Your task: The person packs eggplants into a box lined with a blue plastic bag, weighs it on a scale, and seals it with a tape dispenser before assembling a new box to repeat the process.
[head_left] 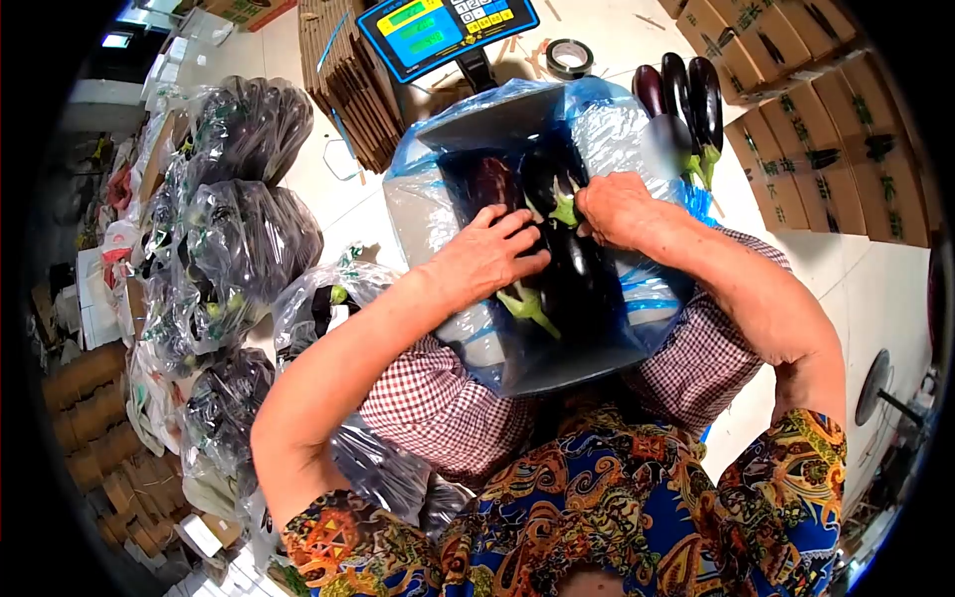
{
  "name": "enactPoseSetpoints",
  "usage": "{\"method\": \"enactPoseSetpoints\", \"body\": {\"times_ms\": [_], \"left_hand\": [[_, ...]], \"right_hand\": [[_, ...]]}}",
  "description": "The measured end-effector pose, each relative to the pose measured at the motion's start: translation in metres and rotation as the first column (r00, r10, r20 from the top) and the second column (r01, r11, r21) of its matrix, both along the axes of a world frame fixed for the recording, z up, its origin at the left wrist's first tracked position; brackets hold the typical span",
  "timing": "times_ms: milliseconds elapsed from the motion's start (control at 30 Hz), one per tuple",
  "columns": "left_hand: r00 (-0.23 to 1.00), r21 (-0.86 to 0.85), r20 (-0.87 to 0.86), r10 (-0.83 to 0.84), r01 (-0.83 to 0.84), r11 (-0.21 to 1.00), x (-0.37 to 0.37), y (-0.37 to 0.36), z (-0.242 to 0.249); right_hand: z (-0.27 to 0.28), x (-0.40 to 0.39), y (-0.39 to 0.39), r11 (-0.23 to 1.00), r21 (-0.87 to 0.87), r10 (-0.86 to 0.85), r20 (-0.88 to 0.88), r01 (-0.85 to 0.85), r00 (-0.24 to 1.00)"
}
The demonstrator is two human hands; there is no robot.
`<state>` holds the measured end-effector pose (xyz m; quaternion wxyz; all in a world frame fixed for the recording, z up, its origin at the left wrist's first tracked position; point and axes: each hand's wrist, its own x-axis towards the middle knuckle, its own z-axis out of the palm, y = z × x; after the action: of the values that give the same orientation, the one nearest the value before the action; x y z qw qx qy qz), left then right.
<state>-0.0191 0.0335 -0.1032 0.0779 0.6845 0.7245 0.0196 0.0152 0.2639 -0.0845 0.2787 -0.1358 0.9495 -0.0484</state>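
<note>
A box (557, 373) lined with clear blue plastic sits between the person's knees, its side flaps folded outward under the film. Several dark eggplants (545, 171) lie inside, with green stem ends showing. My left hand (487, 251) lies over the eggplants on the left side, fingers apart and slightly curved, palm down. At the right inner side, my right hand (627, 211) pinches an eggplant by its green cap (565, 206). Its fingertips are partly hidden. Both hands cover parts of the eggplants beneath them.
A digital scale display (448, 35) stands beyond the box, beside flattened cardboard (343, 80) and a tape roll (569, 60). Loose eggplants (678, 99) lie at the upper right, near stacked cartons (846, 149). Bagged eggplants (249, 234) line the left.
</note>
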Motion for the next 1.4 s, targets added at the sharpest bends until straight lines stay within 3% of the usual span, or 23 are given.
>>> {"method": "enactPoseSetpoints", "body": {"times_ms": [33, 133, 167, 267, 333, 400, 467, 600, 767, 867, 967, 1400], "left_hand": [[0.995, -0.021, -0.084, 0.052, -0.054, 0.998, 0.002, 0.005, -0.006], [0.983, -0.309, 0.065, 0.169, -0.141, 0.94, 0.007, 0.015, 0.006], [0.969, -0.49, 0.155, 0.192, -0.094, 0.867, 0.006, 0.021, 0.018], [0.881, -0.355, 0.399, 0.254, -0.107, 0.929, 0.009, 0.008, 0.012], [0.853, -0.255, 0.443, 0.275, -0.174, 0.951, 0.012, 0.003, 0.018], [0.804, -0.307, 0.454, 0.385, -0.265, 0.914, 0.02, -0.003, 0.04], [0.868, -0.235, 0.409, 0.283, -0.199, 0.951, 0.031, -0.008, 0.078], [0.858, -0.25, 0.488, 0.16, -0.038, 0.967, 0.059, -0.015, 0.119], [0.732, -0.119, 0.666, 0.14, -0.08, 0.99, 0.067, -0.024, 0.085], [0.846, -0.211, 0.513, 0.146, -0.04, 0.977, 0.062, -0.024, 0.073], [0.86, -0.129, 0.487, 0.154, -0.104, 0.986, 0.056, -0.023, 0.069], [0.844, -0.086, 0.521, 0.128, -0.097, 0.992, 0.047, -0.024, 0.066]], "right_hand": [[-0.003, 0.001, -0.003, 1.0, 0.029, -0.002, -0.016, 0.002, 1.0], [-0.007, 0.003, -0.006, 0.997, 0.007, 0.072, 0.013, -0.072, 0.997], [-0.007, 0.003, -0.009, 0.998, -0.012, 0.056, 0.037, -0.056, 0.998], [-0.019, 0.018, -0.006, 0.992, -0.101, 0.06, -0.16, -0.077, 0.985], [-0.006, 0.013, -0.008, 0.995, -0.087, 0.042, -0.035, -0.045, 0.998], [0.007, 0.019, -0.005, 0.98, -0.197, -0.026, -0.094, 0.007, 0.995], [0.024, 0.028, 0.0, 0.963, -0.266, -0.099, -0.208, 0.041, 0.973], [0.045, 0.032, 0.016, 0.94, -0.335, -0.184, -0.323, 0.07, 0.928], [0.052, 0.031, 0.028, 0.943, -0.317, -0.2, -0.306, 0.098, 0.931], [0.056, 0.028, 0.03, 0.953, -0.286, -0.18, -0.269, 0.1, 0.946], [0.058, 0.026, 0.027, 0.952, -0.294, -0.166, -0.252, 0.088, 0.953], [0.05, 0.025, 0.021, 0.953, -0.3, -0.096, -0.175, 0.04, 0.98]]}}
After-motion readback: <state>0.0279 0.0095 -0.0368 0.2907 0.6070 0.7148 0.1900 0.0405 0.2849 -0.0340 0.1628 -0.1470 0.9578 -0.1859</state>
